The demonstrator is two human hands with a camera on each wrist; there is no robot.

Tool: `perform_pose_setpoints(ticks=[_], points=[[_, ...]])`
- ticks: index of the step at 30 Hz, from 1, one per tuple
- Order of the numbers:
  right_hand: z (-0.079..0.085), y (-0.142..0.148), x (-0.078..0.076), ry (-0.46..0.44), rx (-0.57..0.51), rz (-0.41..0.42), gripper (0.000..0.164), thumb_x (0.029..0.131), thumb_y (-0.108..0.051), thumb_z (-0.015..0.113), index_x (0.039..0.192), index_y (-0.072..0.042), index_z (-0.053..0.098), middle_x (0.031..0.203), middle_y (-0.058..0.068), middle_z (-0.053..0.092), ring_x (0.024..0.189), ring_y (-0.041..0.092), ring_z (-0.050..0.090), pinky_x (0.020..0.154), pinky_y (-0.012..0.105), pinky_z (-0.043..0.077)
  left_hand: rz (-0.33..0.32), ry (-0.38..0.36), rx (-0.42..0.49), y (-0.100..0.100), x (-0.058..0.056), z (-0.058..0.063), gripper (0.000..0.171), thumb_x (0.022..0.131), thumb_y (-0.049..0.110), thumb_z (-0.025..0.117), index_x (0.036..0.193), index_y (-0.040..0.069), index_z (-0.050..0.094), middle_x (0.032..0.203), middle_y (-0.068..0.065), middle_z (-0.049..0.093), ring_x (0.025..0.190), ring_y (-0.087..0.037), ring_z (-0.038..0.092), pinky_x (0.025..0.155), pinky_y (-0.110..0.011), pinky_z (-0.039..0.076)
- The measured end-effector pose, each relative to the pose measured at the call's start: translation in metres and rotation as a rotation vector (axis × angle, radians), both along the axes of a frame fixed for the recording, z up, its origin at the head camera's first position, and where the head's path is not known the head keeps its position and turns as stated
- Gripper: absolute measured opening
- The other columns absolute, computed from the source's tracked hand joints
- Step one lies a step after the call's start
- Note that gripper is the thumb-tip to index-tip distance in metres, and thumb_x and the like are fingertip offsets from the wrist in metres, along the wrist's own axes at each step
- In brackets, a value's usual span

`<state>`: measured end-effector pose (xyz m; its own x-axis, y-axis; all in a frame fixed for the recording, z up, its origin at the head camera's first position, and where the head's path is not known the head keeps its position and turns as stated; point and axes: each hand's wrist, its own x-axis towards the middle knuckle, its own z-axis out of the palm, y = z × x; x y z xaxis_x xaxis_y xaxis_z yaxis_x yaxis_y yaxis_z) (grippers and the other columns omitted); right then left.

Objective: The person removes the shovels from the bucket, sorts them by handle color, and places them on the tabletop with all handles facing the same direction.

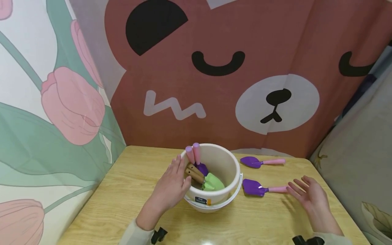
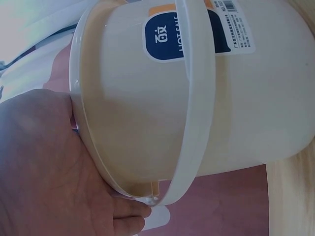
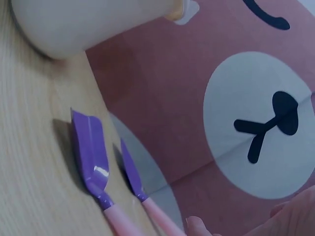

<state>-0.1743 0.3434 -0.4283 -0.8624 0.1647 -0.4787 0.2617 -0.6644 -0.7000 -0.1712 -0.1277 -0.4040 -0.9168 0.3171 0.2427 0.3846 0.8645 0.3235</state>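
A white bucket stands on the table with its handle hanging down its near side. My left hand lies with straight fingers along the left rim, beside the tools in the bucket. Inside are two pink-handled tools, one purple blade showing, and wooden-handled tools with a green blade. To the bucket's right lie a purple square-bladed toy shovel and, behind it, a purple pointed trowel, both with pink handles. My right hand is spread, palm turned up, fingertips close by the shovel's handle end.
The wooden table meets a brown bear-print cloth at its back edge. A tulip-print cloth hangs on the left and a pale cloth on the right.
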Motion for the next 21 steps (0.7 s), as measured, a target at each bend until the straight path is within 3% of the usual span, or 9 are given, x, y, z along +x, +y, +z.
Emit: perform_pose_setpoints(ticks=[7,14,16,17,19,21], points=[[0.013,-0.014,-0.003,0.035,0.027,0.002,0.066,0.106,-0.037,0.045,0.161,-0.035,0.009,0.164,-0.004,0.013,0.087,0.016,0.072,0.108,0.036,0.047,0.001,-0.002,-0.002,0.000,-0.001,-0.002,0.072,0.106,0.045,0.036,0.160,0.000,0.020,0.168,-0.019,0.013,0.154,-0.035,0.016,0.125,-0.045,0.019],[0.026,-0.031,-0.005,0.085,0.107,0.016,0.070,0.106,-0.037,0.046,0.164,-0.027,0.008,0.166,0.000,0.017,0.089,0.013,0.072,0.105,0.038,0.050,-0.001,0.006,0.000,0.001,-0.001,0.000,0.071,0.106,0.044,0.036,0.160,0.000,0.021,0.167,-0.020,0.015,0.154,-0.035,0.017,0.125,-0.045,0.020],[0.030,-0.036,-0.007,0.080,0.125,0.014,0.069,0.106,-0.037,0.047,0.164,-0.028,0.011,0.167,0.000,0.017,0.099,0.014,0.070,0.107,0.038,0.048,-0.003,0.006,0.001,0.001,-0.001,0.001,0.071,0.106,0.044,0.036,0.160,0.001,0.020,0.167,-0.020,0.015,0.154,-0.035,0.017,0.125,-0.045,0.020],[0.032,-0.038,-0.007,0.086,0.130,0.017,0.069,0.105,-0.036,0.048,0.164,-0.027,0.012,0.164,0.003,0.029,0.100,0.014,0.070,0.107,0.038,0.048,-0.003,0.004,0.001,0.001,-0.001,0.001,0.071,0.106,0.044,0.036,0.161,0.001,0.020,0.167,-0.020,0.015,0.154,-0.035,0.016,0.125,-0.045,0.020],[0.035,-0.042,-0.007,0.101,0.139,0.018,0.060,0.104,-0.035,0.052,0.159,-0.030,0.028,0.151,0.007,0.047,0.101,0.014,0.070,0.105,0.037,0.050,-0.003,0.003,-0.001,0.001,-0.001,0.001,0.071,0.106,0.044,0.036,0.161,0.001,0.020,0.168,-0.020,0.014,0.154,-0.035,0.016,0.125,-0.045,0.019],[0.038,-0.047,-0.007,0.122,0.143,0.016,0.046,0.102,-0.033,0.058,0.147,-0.030,0.045,0.125,0.003,0.066,0.102,0.015,0.071,0.098,0.036,0.055,-0.001,-0.002,0.001,0.001,-0.001,0.001,0.072,0.106,0.044,0.036,0.161,0.001,0.019,0.168,-0.019,0.014,0.154,-0.035,0.016,0.125,-0.045,0.019]])
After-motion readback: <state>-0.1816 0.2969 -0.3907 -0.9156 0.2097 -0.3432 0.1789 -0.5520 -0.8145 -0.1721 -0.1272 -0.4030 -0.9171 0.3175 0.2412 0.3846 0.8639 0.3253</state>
